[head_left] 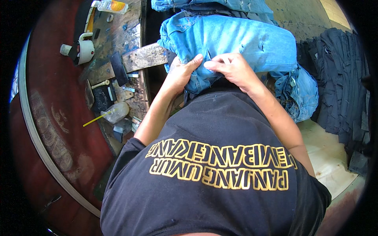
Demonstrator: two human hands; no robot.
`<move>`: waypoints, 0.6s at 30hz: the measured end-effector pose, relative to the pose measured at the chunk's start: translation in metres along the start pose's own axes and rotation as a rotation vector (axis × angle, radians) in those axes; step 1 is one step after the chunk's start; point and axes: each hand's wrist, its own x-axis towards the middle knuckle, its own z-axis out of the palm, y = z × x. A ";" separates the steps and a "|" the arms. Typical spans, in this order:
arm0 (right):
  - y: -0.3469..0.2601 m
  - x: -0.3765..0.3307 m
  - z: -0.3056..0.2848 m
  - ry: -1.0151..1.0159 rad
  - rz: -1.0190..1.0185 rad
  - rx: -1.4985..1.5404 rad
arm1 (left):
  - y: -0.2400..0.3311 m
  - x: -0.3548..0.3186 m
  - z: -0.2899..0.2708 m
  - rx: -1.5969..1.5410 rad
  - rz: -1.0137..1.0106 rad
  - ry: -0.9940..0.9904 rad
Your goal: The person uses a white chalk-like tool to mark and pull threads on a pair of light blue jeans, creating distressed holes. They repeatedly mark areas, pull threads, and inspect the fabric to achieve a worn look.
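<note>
A light-blue pair of denim jeans (236, 35), with small frayed spots, is spread in front of me over a board. My left hand (182, 74) is closed on the near left edge of the jeans, thumb on top and fingers mostly hidden under the cloth. Just right of it, my right hand (235, 70) is closed in a pinch close above the denim, its fingertips beside a short dark slit in the cloth. Something small and white shows between its fingers; I cannot make out what it is.
More blue denim (297, 92) hangs at the right, beside stacked dark garments (340, 78). On the stained wooden bench (132, 31) at left are a bottle (113, 6), a white cup-like container (84, 52), a plastic bag with a yellow straw (117, 112) and small tools.
</note>
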 end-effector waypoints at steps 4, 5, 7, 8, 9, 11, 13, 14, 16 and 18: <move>0.004 0.001 -0.003 -0.018 0.167 0.140 | -0.006 0.000 -0.006 -0.018 0.007 0.018; 0.006 -0.002 -0.004 -0.020 0.286 0.309 | -0.009 0.001 -0.008 -0.086 0.109 0.002; 0.009 -0.007 -0.010 -0.061 0.233 0.298 | -0.017 0.006 -0.015 0.091 0.057 0.022; 0.010 -0.009 -0.015 -0.059 0.201 0.304 | -0.021 0.009 -0.020 0.175 0.022 0.009; 0.010 -0.013 -0.021 -0.069 0.138 0.335 | -0.024 0.013 -0.026 0.273 0.082 0.029; 0.009 -0.017 -0.043 0.017 0.005 0.292 | -0.024 0.020 -0.042 0.472 0.150 0.038; 0.006 -0.019 -0.077 0.208 -0.065 0.049 | -0.017 0.021 -0.057 0.440 0.127 0.186; 0.005 -0.022 -0.092 0.290 -0.128 -0.067 | -0.011 0.017 -0.062 0.445 0.146 0.368; 0.006 -0.028 -0.113 0.466 -0.185 -0.227 | 0.003 0.014 -0.061 0.945 0.327 0.861; 0.009 -0.025 -0.122 0.436 -0.361 -0.482 | 0.013 0.014 -0.044 0.984 0.816 0.904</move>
